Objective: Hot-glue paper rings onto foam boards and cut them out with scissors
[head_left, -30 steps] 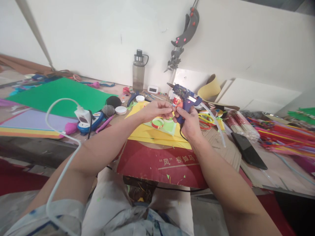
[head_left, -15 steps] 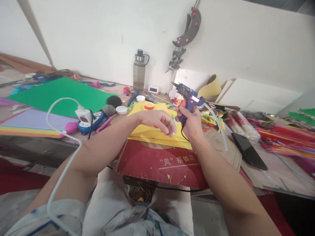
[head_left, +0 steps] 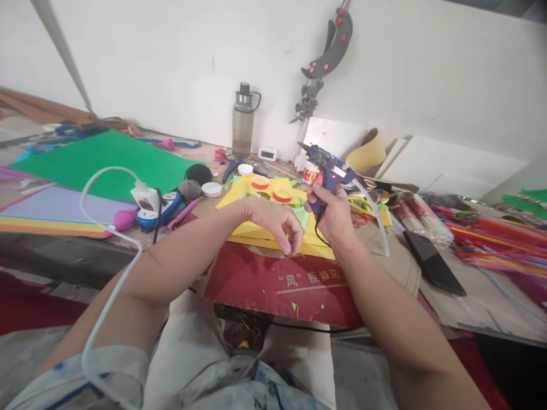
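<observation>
My right hand [head_left: 333,213] is wrapped round the handle of a blue hot glue gun [head_left: 329,168], its nozzle pointing up and left. A clear glue stick [head_left: 378,219] sticks out of the gun's back. My left hand [head_left: 280,228] hangs over the near part of the yellow sheets [head_left: 241,230], fingers curled down and thumb close to the fingertips. Whatever may be between them is too small to make out. Just beyond it, two red-and-yellow rings [head_left: 260,183] lie on the sheets, with green pieces around them.
A red cardboard sheet [head_left: 256,285] lies at the front edge. Behind stand a water bottle [head_left: 243,125] and a small white clock [head_left: 267,154]. At left are a green sheet [head_left: 106,165] and a white-corded plug [head_left: 145,199]; at right, a black phone [head_left: 431,262] and colourful pipe cleaners [head_left: 499,239].
My left hand has come slightly nearer to me and its fingers have curled closer together, uncovering the second ring. The glue gun in my right hand has hardly moved.
</observation>
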Available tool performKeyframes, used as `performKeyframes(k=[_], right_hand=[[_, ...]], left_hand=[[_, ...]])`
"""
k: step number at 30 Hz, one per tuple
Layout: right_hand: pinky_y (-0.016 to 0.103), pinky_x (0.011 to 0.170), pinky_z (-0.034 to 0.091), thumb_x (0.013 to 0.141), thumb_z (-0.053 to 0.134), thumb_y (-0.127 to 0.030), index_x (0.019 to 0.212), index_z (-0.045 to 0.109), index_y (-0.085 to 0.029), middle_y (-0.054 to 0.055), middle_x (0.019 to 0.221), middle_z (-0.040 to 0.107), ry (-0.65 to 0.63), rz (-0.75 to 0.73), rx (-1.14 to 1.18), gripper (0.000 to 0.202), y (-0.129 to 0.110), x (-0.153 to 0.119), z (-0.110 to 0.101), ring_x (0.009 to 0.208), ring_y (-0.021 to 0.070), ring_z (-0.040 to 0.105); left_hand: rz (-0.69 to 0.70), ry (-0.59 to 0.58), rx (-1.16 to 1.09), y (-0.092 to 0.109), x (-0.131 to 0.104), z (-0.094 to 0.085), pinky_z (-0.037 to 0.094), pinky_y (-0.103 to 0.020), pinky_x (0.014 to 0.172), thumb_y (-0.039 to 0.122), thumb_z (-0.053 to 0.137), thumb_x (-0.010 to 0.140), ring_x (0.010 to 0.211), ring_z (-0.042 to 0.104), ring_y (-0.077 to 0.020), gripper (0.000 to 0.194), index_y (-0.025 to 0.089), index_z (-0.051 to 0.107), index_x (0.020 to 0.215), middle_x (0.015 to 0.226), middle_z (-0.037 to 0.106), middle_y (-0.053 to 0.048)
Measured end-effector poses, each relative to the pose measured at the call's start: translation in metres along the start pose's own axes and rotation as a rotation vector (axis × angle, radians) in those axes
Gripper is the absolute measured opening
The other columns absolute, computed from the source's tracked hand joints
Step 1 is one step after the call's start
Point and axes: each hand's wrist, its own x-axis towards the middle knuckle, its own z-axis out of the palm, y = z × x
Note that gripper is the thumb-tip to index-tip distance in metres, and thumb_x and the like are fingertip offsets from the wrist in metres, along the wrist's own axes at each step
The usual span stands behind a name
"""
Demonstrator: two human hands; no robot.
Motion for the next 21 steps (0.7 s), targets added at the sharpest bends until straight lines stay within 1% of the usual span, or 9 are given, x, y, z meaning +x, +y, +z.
performKeyframes(k=[2,4,6,9,11,13,15,18,21], right_hand=[[0.021,0.046,0.043,0.062,0.093,-0.033,0.083,0.053,-0.026,-0.005,0.071,0.066,0.006,0.001,0.002,0.045,0.0,0.0,0.0,0.059,0.0096,0.049],[0.022,0.046,0.043,0.061,0.092,-0.033,0.082,0.054,-0.026,-0.005,0.071,0.066,0.012,0.0,-0.002,0.044,-0.001,-0.001,0.001,0.059,0.0098,0.049],[0.022,0.046,0.043,0.061,0.091,-0.033,0.082,0.054,-0.026,-0.005,0.071,0.066,0.013,0.005,-0.009,0.043,-0.001,-0.001,0.001,0.059,0.0099,0.049],[0.022,0.046,0.043,0.062,0.09,-0.033,0.083,0.054,-0.026,-0.006,0.072,0.066,0.005,0.014,-0.014,0.043,-0.001,-0.001,0.001,0.059,0.0098,0.049],[0.021,0.047,0.043,0.064,0.091,-0.034,0.084,0.053,-0.026,-0.006,0.072,0.065,-0.001,0.007,-0.014,0.044,0.0,-0.001,0.0,0.059,0.0093,0.05],[0.021,0.047,0.043,0.064,0.091,-0.034,0.083,0.051,-0.026,-0.006,0.072,0.064,0.006,-0.009,-0.012,0.045,0.0,0.0,-0.001,0.058,0.0089,0.05],[0.021,0.047,0.042,0.064,0.09,-0.033,0.083,0.051,-0.026,-0.006,0.072,0.064,0.023,-0.021,-0.012,0.044,0.0,0.001,-0.001,0.058,0.0091,0.05],[0.021,0.045,0.041,0.063,0.088,-0.033,0.082,0.052,-0.026,-0.006,0.07,0.065,0.054,-0.028,-0.002,0.041,0.0,0.003,-0.001,0.058,0.0098,0.049],[0.021,0.045,0.041,0.062,0.09,-0.033,0.082,0.054,-0.026,-0.005,0.071,0.067,0.07,-0.034,0.014,0.043,0.001,0.003,-0.001,0.058,0.0098,0.049]], left_hand=[[-0.027,-0.033,0.025,0.0,0.001,0.001,0.062,-0.033,0.073,0.055,0.101,0.065,0.076,0.075,-0.0223,0.035,0.026,0.086,0.078,0.081,0.082,-0.006],[-0.013,-0.001,-0.008,0.001,0.002,0.003,0.06,-0.033,0.069,0.057,0.1,0.066,0.071,0.072,-0.0204,0.037,0.026,0.082,0.073,0.075,0.079,-0.005],[0.024,0.038,-0.067,0.001,0.003,0.005,0.059,-0.031,0.066,0.052,0.103,0.061,0.066,0.068,-0.018,0.039,0.025,0.077,0.07,0.07,0.074,-0.002],[0.07,0.111,-0.086,0.0,0.005,0.008,0.057,-0.03,0.064,0.044,0.106,0.056,0.066,0.065,-0.0158,0.04,0.024,0.075,0.071,0.072,0.071,0.0],[0.093,0.234,-0.04,-0.002,0.006,0.006,0.053,-0.028,0.062,0.043,0.103,0.061,0.065,0.063,-0.0139,0.037,0.022,0.076,0.073,0.072,0.071,-0.001],[0.116,0.412,-0.004,-0.005,0.005,0.003,0.047,-0.025,0.058,0.043,0.099,0.067,0.061,0.059,-0.011,0.035,0.019,0.075,0.073,0.069,0.069,-0.001],[0.127,0.569,-0.005,-0.007,0.003,0.0,0.041,-0.022,0.053,0.042,0.097,0.07,0.055,0.053,-0.0081,0.036,0.017,0.073,0.073,0.064,0.064,0.001],[0.133,0.692,-0.053,-0.008,0.001,-0.003,0.041,-0.022,0.051,0.046,0.096,0.072,0.051,0.051,-0.007,0.042,0.016,0.068,0.07,0.059,0.06,0.002],[0.157,0.776,-0.11,-0.006,0.002,-0.002,0.042,-0.022,0.051,0.053,0.093,0.078,0.051,0.055,-0.0076,0.047,0.015,0.066,0.07,0.06,0.064,0.0]])
